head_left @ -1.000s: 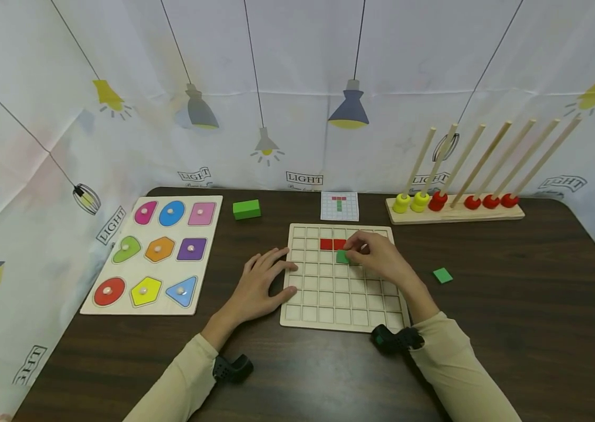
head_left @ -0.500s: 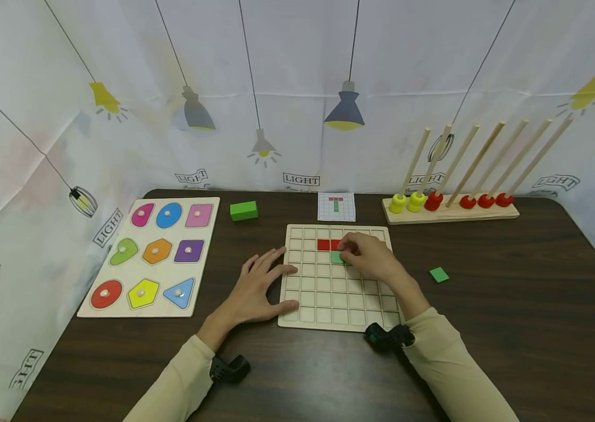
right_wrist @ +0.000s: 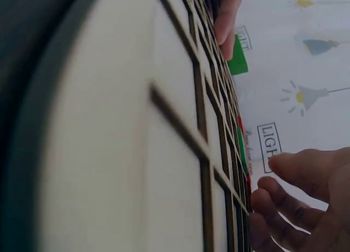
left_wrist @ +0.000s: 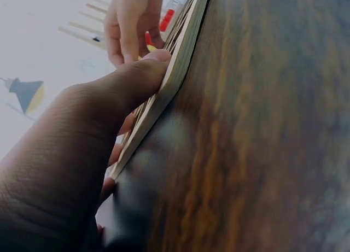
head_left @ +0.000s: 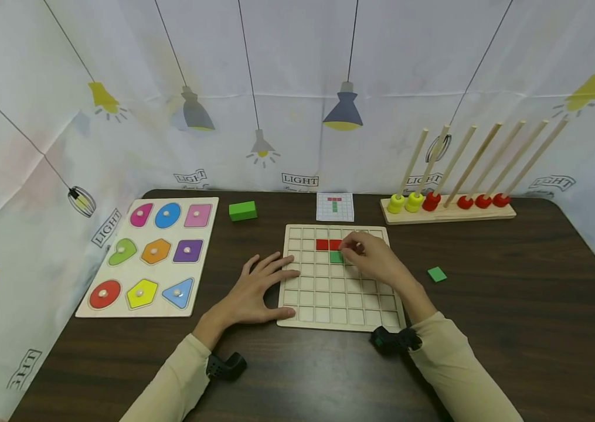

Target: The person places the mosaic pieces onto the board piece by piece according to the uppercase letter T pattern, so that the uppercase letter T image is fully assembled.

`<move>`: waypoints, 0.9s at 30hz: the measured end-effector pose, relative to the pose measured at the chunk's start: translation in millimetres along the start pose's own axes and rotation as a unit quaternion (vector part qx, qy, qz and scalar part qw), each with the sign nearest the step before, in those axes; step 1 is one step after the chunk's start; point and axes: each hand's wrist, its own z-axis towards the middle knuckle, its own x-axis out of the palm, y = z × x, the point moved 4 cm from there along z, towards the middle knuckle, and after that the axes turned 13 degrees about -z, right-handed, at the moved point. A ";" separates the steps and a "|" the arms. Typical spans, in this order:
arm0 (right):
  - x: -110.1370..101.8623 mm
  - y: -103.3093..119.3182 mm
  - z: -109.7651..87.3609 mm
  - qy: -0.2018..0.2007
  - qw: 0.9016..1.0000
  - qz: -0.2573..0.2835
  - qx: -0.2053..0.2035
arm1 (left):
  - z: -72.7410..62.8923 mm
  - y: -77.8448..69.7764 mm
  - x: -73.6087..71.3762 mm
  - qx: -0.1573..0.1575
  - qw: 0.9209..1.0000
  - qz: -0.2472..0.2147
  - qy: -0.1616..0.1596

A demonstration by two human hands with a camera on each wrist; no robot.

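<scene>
A square wooden grid board (head_left: 323, 299) lies at the middle of the table. Red square tiles (head_left: 322, 244) sit side by side in one of its upper rows, and a green square tile (head_left: 336, 257) fills a cell just below them. My right hand (head_left: 373, 255) hovers at these tiles, its fingers loosely bent and partly covering the row. In the right wrist view, thumb (right_wrist: 295, 167) and fingers stand apart with nothing between them. Spread along the board's left edge, my left hand (head_left: 257, 290) rests its fingertips and thumb (left_wrist: 150, 66) on the rim.
Right of the board lies a loose green tile (head_left: 437, 274). A pattern card (head_left: 335, 207) and a green block (head_left: 242, 211) are behind it. A knobbed shape puzzle (head_left: 165, 269) lies left; a wooden peg stand (head_left: 450, 217) with beads stands back right.
My right fingertips have drawn slightly away from the green tile, which stays in its cell. My left hand has slid a little, its thumb now lower along the board's edge.
</scene>
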 end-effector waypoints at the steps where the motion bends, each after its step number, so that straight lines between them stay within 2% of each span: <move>1: -1.2 -1.1 -2.0 -0.003 1.000 0.001 -0.001 | -0.2 -0.7 0.1 -0.002 1.000 0.001 0.001; 9: -21.7 -14.6 -26.9 -0.031 0.999 -0.024 0.005 | -0.1 -3.6 1.0 -0.018 1.000 0.012 0.005; 14: -34.6 -31.4 -46.2 -0.045 0.998 -0.048 0.006 | 1.4 -4.3 2.0 -0.021 1.000 0.010 0.003; 20: -50.1 -57.7 -72.2 -0.051 0.995 -0.080 0.039 | 1.9 -4.9 4.4 -0.025 1.000 0.015 0.007; 27: -66.0 -75.6 -90.0 -0.053 0.992 -0.103 0.059 | 1.7 -3.5 3.2 -0.031 0.999 0.021 -0.002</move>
